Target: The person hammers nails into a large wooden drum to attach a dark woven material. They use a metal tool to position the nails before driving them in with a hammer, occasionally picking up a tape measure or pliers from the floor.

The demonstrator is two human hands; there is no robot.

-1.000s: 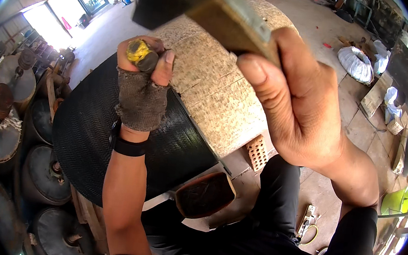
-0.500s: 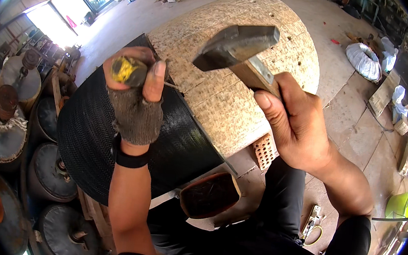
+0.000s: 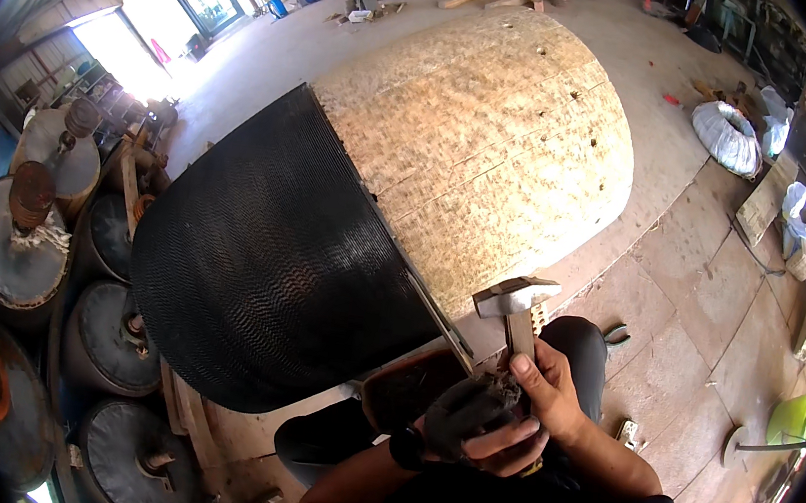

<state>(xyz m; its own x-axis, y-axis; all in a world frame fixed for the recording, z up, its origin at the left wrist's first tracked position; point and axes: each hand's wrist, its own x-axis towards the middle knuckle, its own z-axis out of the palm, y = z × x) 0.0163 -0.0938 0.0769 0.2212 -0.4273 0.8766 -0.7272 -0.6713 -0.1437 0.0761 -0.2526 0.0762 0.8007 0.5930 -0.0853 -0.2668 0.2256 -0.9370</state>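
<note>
A hammer (image 3: 519, 330) with a steel head and wooden handle is held upright in my right hand (image 3: 551, 393), close to my body. Right beside it, my left hand (image 3: 463, 422) in a dark knitted glove has its fingers curled. What those fingers hold is mostly hidden; a small yellowish bit shows below them. Ahead lies a large rounded drum. Black ribbed covering (image 3: 272, 266) wraps its left part, and a tan, speckled surface (image 3: 484, 151) forms the right part. Neither hand is on the tan surface.
Several metal-ended rollers (image 3: 120, 339) stand at the left. A brown block (image 3: 397, 390) sits between my legs and the drum. On the floor at right are pliers (image 3: 618, 336), a white wrapped ring (image 3: 726, 137) and a green bucket (image 3: 795, 413).
Both hands have drawn back from above the drum toward my body, the left moving rightward to meet the right. The hammer has come down with my right hand. The left's yellow-and-black handle is now mostly hidden.
</note>
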